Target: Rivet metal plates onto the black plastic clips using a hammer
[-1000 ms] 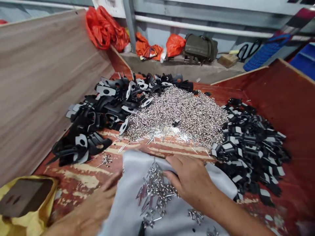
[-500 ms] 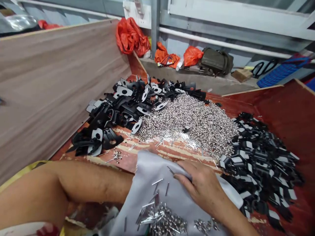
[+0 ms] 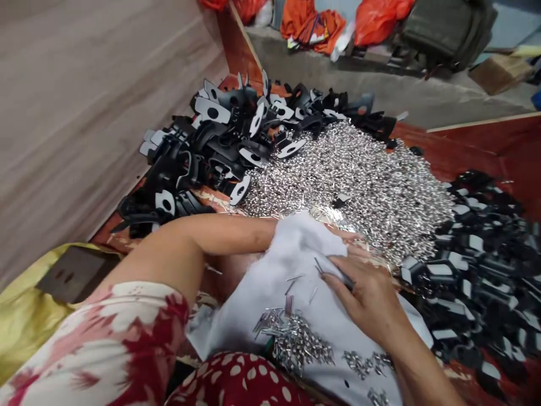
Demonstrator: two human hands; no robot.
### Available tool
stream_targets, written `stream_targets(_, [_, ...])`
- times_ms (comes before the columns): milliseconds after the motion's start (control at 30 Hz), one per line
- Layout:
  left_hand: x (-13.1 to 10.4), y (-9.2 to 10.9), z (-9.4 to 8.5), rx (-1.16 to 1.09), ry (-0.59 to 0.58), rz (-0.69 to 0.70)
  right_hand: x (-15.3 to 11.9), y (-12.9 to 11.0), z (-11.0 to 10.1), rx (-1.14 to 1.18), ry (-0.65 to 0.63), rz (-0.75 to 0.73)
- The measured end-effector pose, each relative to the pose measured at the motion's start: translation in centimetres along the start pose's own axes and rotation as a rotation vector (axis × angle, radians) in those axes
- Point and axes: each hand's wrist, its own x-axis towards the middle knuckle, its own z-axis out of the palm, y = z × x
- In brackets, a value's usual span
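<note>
My right hand (image 3: 366, 296) is closed, its thumb and fingers pinching a raised fold of the pale grey cloth (image 3: 253, 307) over my lap. Thin metal pins (image 3: 302, 338) lie heaped on this cloth, with a few loose ones near my thumb. My left forearm (image 3: 236, 234) reaches behind the far edge of the cloth, which hides most of that hand; its grip does not show. Just beyond the cloth spreads a large pile of shiny metal pins (image 3: 359, 180).
Black plastic parts with pale grey faces (image 3: 213, 113) are heaped at the back left. Smaller black parts (image 3: 469, 270) fill the right side. A wooden board (image 3: 84, 84) walls the left. Orange bags (image 3: 310, 28) and a dark green bag (image 3: 448, 34) sit on the ledge behind.
The view has tilted down and come closer. My left arm has reached farther forward and right behind the cloth. My right hand keeps its pinch on the fold.
</note>
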Motion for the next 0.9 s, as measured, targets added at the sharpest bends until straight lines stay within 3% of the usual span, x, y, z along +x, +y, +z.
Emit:
stream_targets(100, [3.4,-2.7,-1.7,0.205,-0.264,0.508,0.5,0.3,0.6,-0.021,-0.046,-0.019])
stream_targets(167, [4.7,-3.7,-3.0,0.429,-0.309,0.657,0.7,0.4,0.8,-0.023,-0.058,-0.034])
stream_targets(267, [4.6,-3.9,-5.5,0.636,-0.281,0.593,1.6,0.4,1.2,-0.030,-0.074,-0.054])
stream_targets(400, [1.8,-2.3,-10.3,0.760,-0.278,0.540,3.2,-0.8,2.3,-0.091,-0.096,-0.055])
stream_targets(467, [-0.2,-0.8,-12.4,0.792,-0.203,0.426,3.6,-2.0,3.0,-0.131,-0.087,-0.041])
stream_targets(533, [-2.3,1.0,-13.5,0.815,-0.089,0.222,3.7,-3.3,3.5,-0.185,-0.027,-0.042])
stream_targets(633, [-5.4,3.2,-13.1,0.786,0.090,0.086,3.8,-4.1,2.8,-0.265,0.049,-0.157])
stream_targets(733, [-7.2,4.9,-11.1,0.573,0.137,0.060,2.1,-2.8,-0.9,-0.187,0.155,-0.200])
stream_targets(833, [-6.7,6.8,-8.6,0.423,0.089,0.062,-4.1,-0.3,-5.7,-0.081,0.385,-0.064])
stream_targets(900, [-5.0,8.0,-6.6,0.357,0.019,0.056,-9.9,1.4,-7.3,-0.021,0.517,0.046])
